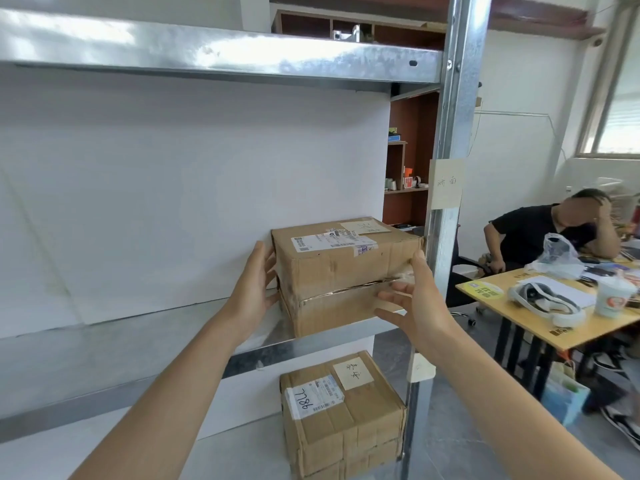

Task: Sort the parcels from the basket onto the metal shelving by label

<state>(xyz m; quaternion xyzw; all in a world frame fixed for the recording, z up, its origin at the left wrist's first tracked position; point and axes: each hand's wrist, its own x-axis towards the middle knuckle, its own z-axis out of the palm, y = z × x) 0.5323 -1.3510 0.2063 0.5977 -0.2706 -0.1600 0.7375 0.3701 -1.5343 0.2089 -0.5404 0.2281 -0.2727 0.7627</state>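
Nearest, low on the right, a taped parcel (343,415) sits on the lower shelf (242,445), paper tag on top. Up a level: both hands are on the upper parcel (346,271), which rests at the right end of the middle shelf (138,344), its near face right at the front lip. Left hand (254,284) lies flat against its left side, fingers straight. Right hand (412,299) presses the near right corner, fingers spread, not curled round anything. Just right stands the steel upright (450,133) with a paper label (446,183). Beyond it, a person (554,233) sits at a yellow table (526,306). The risk, I'd say: with so little margin at the lip, an uneven push could swing a corner off the edge or jam it against that upright.
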